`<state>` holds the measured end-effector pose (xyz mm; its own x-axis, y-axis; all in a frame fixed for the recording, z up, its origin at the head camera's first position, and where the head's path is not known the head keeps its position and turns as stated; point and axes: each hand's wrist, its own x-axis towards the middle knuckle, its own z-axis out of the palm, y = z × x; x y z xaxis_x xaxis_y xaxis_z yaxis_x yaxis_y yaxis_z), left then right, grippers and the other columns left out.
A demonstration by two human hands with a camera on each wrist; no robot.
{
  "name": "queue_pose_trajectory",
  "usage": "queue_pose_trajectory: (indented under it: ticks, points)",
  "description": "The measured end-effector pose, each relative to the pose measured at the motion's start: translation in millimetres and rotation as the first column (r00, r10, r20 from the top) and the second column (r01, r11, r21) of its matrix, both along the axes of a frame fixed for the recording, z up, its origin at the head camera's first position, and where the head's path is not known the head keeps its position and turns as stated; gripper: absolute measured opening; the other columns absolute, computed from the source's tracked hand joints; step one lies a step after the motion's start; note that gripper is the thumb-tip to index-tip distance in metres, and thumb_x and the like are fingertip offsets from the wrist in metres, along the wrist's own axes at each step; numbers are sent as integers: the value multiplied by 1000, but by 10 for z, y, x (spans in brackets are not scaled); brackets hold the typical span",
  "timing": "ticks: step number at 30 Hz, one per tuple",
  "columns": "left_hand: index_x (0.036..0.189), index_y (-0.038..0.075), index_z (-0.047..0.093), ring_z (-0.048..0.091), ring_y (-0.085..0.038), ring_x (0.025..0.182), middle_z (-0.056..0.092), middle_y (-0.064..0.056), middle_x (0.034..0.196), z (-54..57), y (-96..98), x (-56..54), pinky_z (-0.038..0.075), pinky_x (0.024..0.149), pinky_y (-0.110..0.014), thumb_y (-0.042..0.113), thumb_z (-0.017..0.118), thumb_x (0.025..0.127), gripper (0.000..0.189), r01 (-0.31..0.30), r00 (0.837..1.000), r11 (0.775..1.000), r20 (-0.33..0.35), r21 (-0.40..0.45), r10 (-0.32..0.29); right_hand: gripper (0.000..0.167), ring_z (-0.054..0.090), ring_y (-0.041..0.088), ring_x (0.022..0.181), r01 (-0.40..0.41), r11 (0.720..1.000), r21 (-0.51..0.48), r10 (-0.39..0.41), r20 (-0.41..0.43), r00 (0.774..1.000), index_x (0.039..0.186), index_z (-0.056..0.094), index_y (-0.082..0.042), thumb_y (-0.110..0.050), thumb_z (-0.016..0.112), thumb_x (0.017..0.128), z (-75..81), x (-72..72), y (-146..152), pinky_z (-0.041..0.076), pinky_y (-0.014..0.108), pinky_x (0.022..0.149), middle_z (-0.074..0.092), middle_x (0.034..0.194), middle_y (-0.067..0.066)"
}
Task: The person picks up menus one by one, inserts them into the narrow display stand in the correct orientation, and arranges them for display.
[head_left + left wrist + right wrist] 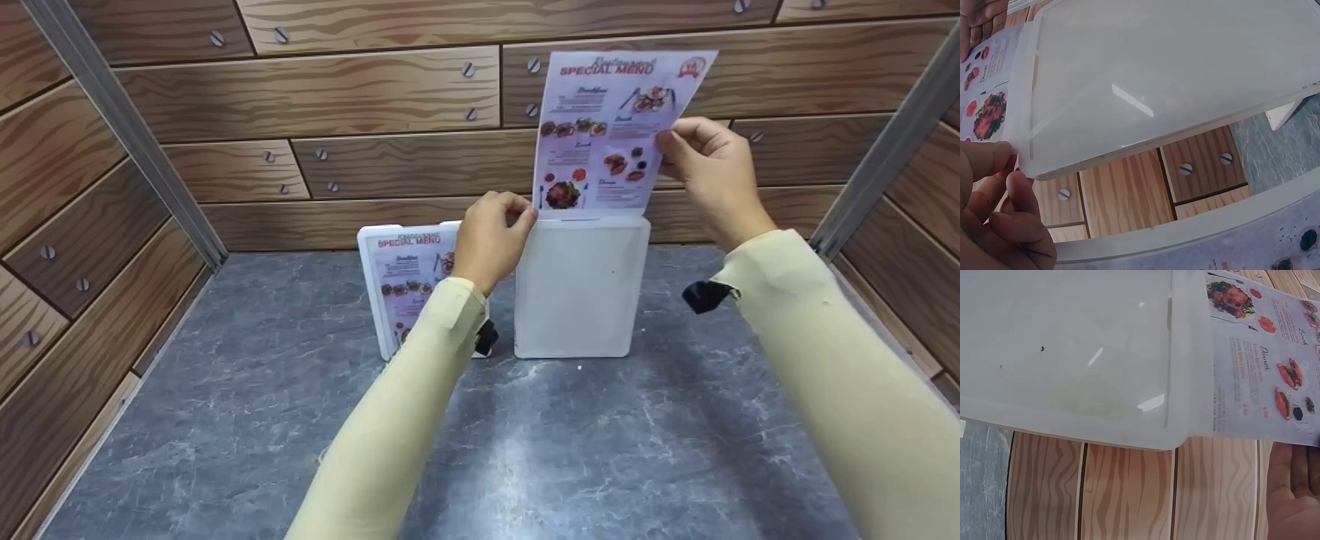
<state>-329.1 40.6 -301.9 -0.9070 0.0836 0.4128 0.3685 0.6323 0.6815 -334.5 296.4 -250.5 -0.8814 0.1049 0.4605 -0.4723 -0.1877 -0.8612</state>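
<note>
A printed menu sheet (592,139) stands above a white menu stand (581,289), its lower edge at the stand's top edge. My right hand (709,176) pinches the sheet's right edge between thumb and fingers. At the sheet's lower left corner, my left hand (495,236) pinches with thumb and forefinger, right beside the stand's top corner. The left wrist view shows those fingertips (1002,152) at the sheet's corner by the stand's rim. In the right wrist view, the bottom of the sheet (1264,371) meets the stand's clear-fronted panel (1072,354).
A second white stand (367,292) with a like menu in it stands at the left, partly hidden by my left arm. Both stand on a grey marbled table (262,420). Wood-patterned panels (390,90) rise behind and at the sides, with metal posts at the corners.
</note>
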Motion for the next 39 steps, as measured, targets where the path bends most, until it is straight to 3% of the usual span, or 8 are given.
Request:
queue_pose_trajectory:
  ticks: [11,24,31,39]
  points:
    - [106,13,77,63,-16,94,68,0,101,-5,9,23,51,85,-32,29,66,103,20,-20,1000,999,-7,-49,20,9,72,15,82,9,1000,12,-9,1,1000,99,74,4,-4,71,95,-50,-11,17,60,24,78,75,89,6]
    - [107,13,77,64,-17,92,68,-1,102,-7,12,22,52,82,-33,30,65,103,21,-24,999,994,-35,-104,20,5,68,14,79,63,996,58,-61,-39,997,98,76,1,-1,71,95,9,-16,-20,59,22,74,74,86,5]
    - [106,11,77,63,-18,90,68,-2,99,-60,33,63,52,80,-34,27,65,103,21,-36,997,995,-72,-96,29,7,67,10,78,85,984,158,-81,-34,996,97,75,-3,0,68,97,-69,-25,13,57,19,72,72,85,1]
    - [107,12,76,65,-18,94,69,-2,102,-94,58,120,52,85,-35,30,65,104,22,-65,994,997,-86,-35,62,6,69,13,80,53,992,115,-46,-61,997,97,75,1,2,69,96,49,-11,16,59,21,77,73,86,4]
